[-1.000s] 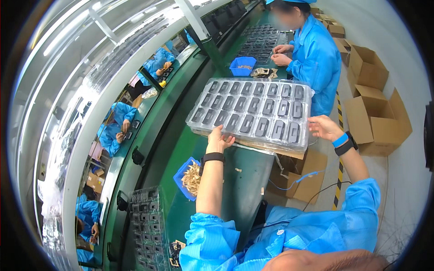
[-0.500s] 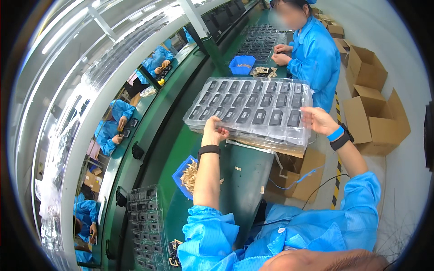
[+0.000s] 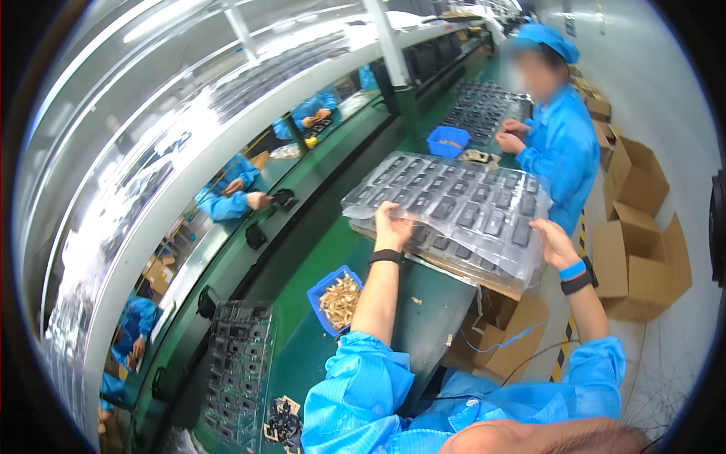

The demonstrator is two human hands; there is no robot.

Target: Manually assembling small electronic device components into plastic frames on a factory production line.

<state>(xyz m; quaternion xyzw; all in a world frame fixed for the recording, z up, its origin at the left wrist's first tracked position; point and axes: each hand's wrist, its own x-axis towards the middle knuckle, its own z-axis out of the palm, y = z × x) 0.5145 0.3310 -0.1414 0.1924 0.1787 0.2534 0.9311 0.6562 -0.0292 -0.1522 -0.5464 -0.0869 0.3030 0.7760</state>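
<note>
A clear plastic tray (image 3: 467, 198) with rows of small black rectangular parts lies tilted on a stack, its near edge raised. My left hand (image 3: 393, 225) is closed on the near left edge. At the right end, my right hand (image 3: 556, 244) pinches the near right corner. Under the lifted edge shows a second tray (image 3: 445, 245), also with black parts. Below that is a brown cardboard box (image 3: 497, 284). Close to my left forearm stands a blue bin (image 3: 321, 304) full of small tan pieces.
Another parts tray (image 3: 236, 371) lies at the lower left, beside a pile of black and tan pieces (image 3: 283, 424). A co-worker in blue (image 3: 563, 147) stands beyond the stack, near a second blue bin (image 3: 448, 141). Open cartons (image 3: 639, 261) line the floor at right.
The near edge of the top tray has come up off the tray beneath it, with both my hands on it. My view has shifted, so the scene sits lower and further right.
</note>
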